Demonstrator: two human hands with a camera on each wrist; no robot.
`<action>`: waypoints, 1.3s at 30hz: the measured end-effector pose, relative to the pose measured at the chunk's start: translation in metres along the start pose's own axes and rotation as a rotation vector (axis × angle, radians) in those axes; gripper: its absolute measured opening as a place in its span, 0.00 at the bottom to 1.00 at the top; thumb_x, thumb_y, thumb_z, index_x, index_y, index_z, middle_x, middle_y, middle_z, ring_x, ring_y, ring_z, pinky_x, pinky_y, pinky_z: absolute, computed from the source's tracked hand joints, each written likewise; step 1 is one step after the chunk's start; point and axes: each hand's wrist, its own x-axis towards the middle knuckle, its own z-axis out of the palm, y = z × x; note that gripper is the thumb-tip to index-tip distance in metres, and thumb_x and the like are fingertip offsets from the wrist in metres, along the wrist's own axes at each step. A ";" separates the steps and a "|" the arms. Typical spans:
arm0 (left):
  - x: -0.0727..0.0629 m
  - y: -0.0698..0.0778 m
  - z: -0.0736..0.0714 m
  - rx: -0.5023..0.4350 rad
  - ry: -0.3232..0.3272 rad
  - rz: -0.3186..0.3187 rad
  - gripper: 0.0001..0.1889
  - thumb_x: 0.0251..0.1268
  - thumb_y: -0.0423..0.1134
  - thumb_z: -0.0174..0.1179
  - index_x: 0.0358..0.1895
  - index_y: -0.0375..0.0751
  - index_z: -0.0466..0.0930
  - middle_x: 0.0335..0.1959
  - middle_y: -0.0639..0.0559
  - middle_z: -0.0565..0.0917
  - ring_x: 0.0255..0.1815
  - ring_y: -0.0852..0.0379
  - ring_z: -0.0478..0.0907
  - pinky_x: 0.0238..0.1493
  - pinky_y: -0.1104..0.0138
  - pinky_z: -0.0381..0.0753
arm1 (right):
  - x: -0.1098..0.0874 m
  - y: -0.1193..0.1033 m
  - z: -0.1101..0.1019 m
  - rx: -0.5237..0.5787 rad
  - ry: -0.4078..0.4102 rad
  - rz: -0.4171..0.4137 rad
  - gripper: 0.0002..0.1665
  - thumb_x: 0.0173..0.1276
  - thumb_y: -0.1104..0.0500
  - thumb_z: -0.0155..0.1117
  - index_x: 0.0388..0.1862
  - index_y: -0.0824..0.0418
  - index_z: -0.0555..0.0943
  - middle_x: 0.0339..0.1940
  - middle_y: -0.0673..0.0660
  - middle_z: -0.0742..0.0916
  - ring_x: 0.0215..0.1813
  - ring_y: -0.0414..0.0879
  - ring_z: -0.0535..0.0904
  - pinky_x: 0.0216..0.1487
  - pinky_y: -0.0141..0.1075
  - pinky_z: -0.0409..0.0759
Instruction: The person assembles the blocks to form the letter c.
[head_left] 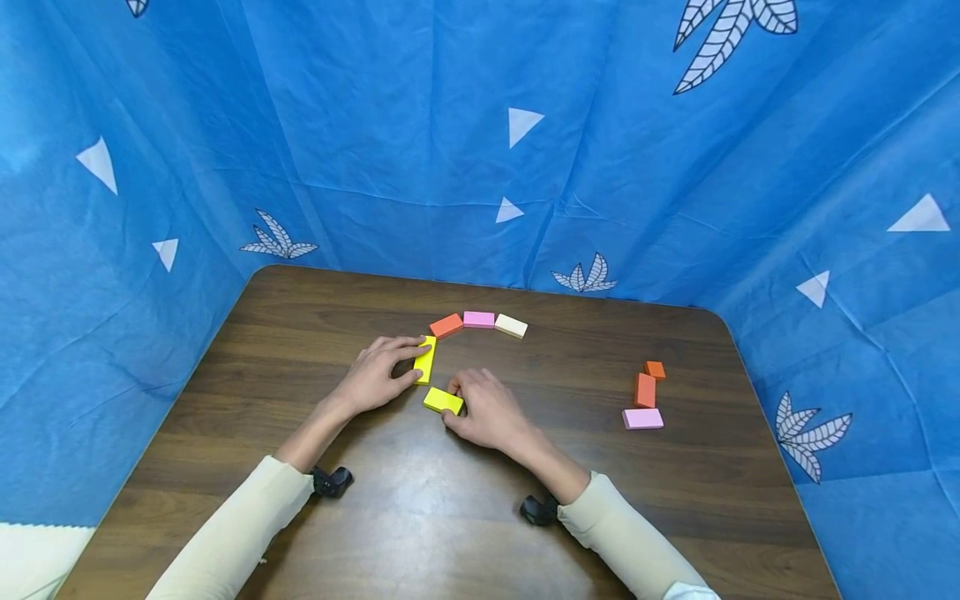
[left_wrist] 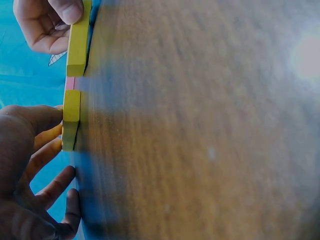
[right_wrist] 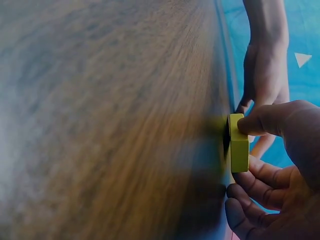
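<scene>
My left hand (head_left: 377,372) holds a yellow block (head_left: 424,362), with the thumb by its near end and fingertips at its far end. That block lies on the table, its far end close to an orange-red block (head_left: 446,325). Just to the right and nearer, my right hand (head_left: 486,408) pinches a second yellow block (head_left: 443,401) between thumb and fingers. In the right wrist view this yellow block (right_wrist: 239,145) sits low over the wood, its lower edge lifted slightly off it. A pink block (head_left: 478,319) and a cream block (head_left: 512,326) continue the curve beyond the orange-red one.
On the right side of the brown wooden table (head_left: 720,500) lie a small orange block (head_left: 655,369), another orange-red block (head_left: 645,390) and a light pink block (head_left: 642,419). Blue patterned cloth (head_left: 480,150) hangs behind the table and along both sides.
</scene>
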 end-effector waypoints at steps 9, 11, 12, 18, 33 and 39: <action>0.000 -0.001 -0.002 0.004 0.002 0.014 0.26 0.78 0.48 0.66 0.75 0.53 0.80 0.79 0.52 0.77 0.75 0.42 0.73 0.65 0.39 0.73 | 0.004 -0.008 0.003 -0.023 0.005 -0.027 0.20 0.68 0.43 0.78 0.48 0.52 0.82 0.39 0.47 0.83 0.41 0.42 0.74 0.46 0.38 0.76; 0.000 -0.001 -0.001 0.005 0.002 0.015 0.26 0.78 0.49 0.66 0.75 0.53 0.80 0.80 0.53 0.77 0.75 0.42 0.73 0.65 0.38 0.73 | 0.005 -0.009 0.004 -0.028 0.006 -0.028 0.22 0.68 0.41 0.78 0.48 0.52 0.81 0.38 0.46 0.83 0.40 0.41 0.74 0.52 0.40 0.79; 0.000 -0.001 -0.001 0.004 0.002 0.014 0.26 0.78 0.48 0.66 0.75 0.53 0.80 0.80 0.52 0.77 0.76 0.42 0.73 0.65 0.38 0.73 | 0.005 -0.009 0.004 -0.026 0.005 -0.027 0.22 0.67 0.40 0.79 0.48 0.52 0.81 0.38 0.46 0.83 0.40 0.41 0.74 0.51 0.40 0.80; -0.001 -0.001 -0.001 0.006 0.004 0.009 0.26 0.78 0.48 0.66 0.76 0.53 0.80 0.79 0.49 0.77 0.75 0.41 0.73 0.65 0.37 0.73 | 0.008 -0.014 0.006 -0.020 0.000 -0.007 0.25 0.67 0.36 0.78 0.46 0.51 0.81 0.33 0.44 0.82 0.36 0.41 0.73 0.37 0.33 0.72; 0.000 -0.002 0.000 0.001 0.002 0.009 0.26 0.78 0.49 0.65 0.76 0.54 0.79 0.80 0.52 0.77 0.76 0.42 0.73 0.66 0.38 0.72 | 0.013 -0.018 0.009 -0.010 0.016 -0.032 0.25 0.67 0.37 0.78 0.47 0.52 0.80 0.24 0.44 0.81 0.33 0.40 0.73 0.35 0.32 0.70; 0.000 -0.003 0.000 -0.003 0.003 0.013 0.26 0.79 0.49 0.65 0.76 0.54 0.80 0.79 0.53 0.77 0.76 0.41 0.72 0.66 0.38 0.72 | 0.014 -0.019 0.010 -0.002 0.023 -0.031 0.25 0.67 0.38 0.79 0.46 0.52 0.80 0.27 0.44 0.83 0.33 0.40 0.74 0.34 0.31 0.69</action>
